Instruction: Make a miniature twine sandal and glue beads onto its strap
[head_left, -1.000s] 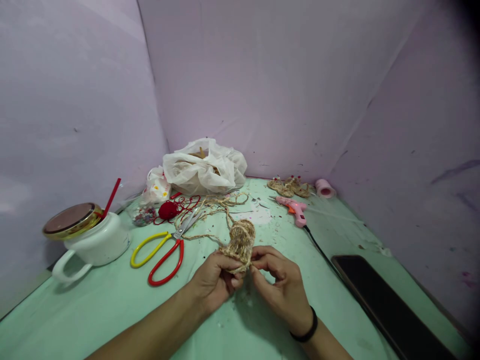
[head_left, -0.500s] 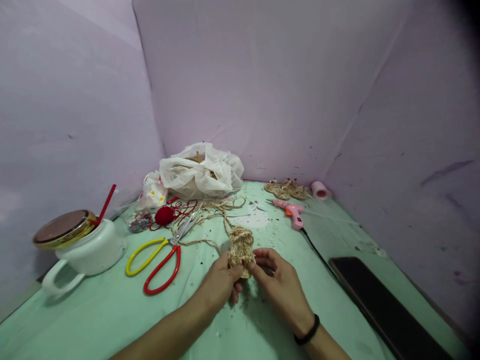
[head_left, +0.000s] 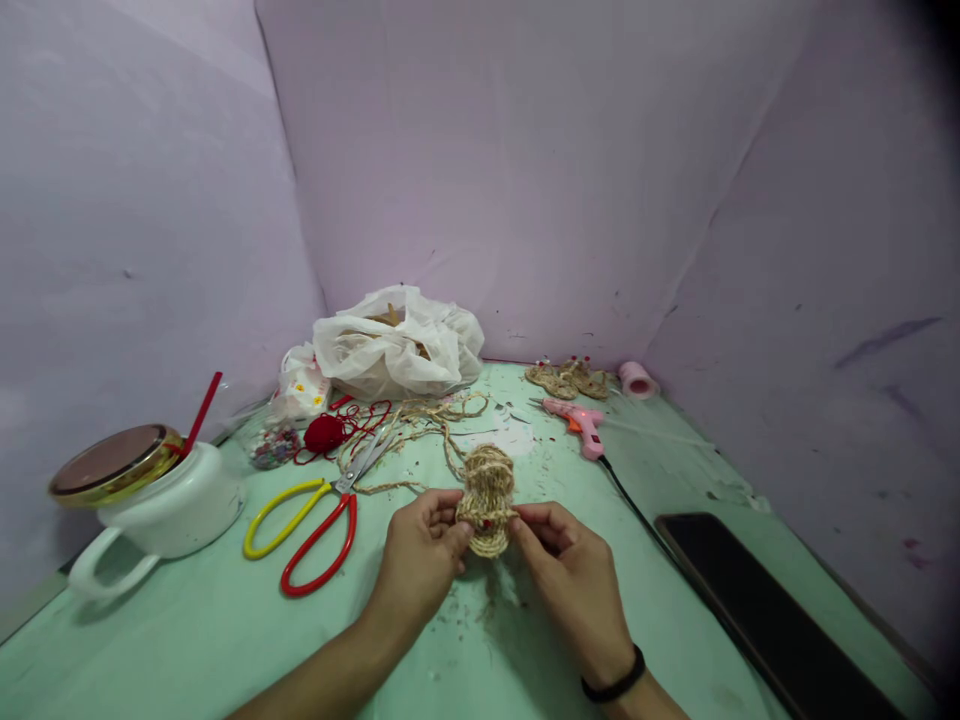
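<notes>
A small woven jute piece, oval and coiled, stands upright just above the green table between both hands. My left hand pinches its left edge with thumb and fingers closed. My right hand, with a black band at the wrist, pinches its right edge. A loose strand of jute twine trails from the piece back to a tangle farther up the table. Scissors with one yellow and one red handle lie open just left of my left hand.
A white mug with a gold lid and red straw sits at the left. A white plastic bag, red yarn and a bead dish lie behind. A pink glue gun, finished jute pieces, pink tape roll and black phone are on the right.
The jute piece has been turned and raised upright between my fingers, and both hands have shifted slightly. The camera view has drifted a little to the right.
</notes>
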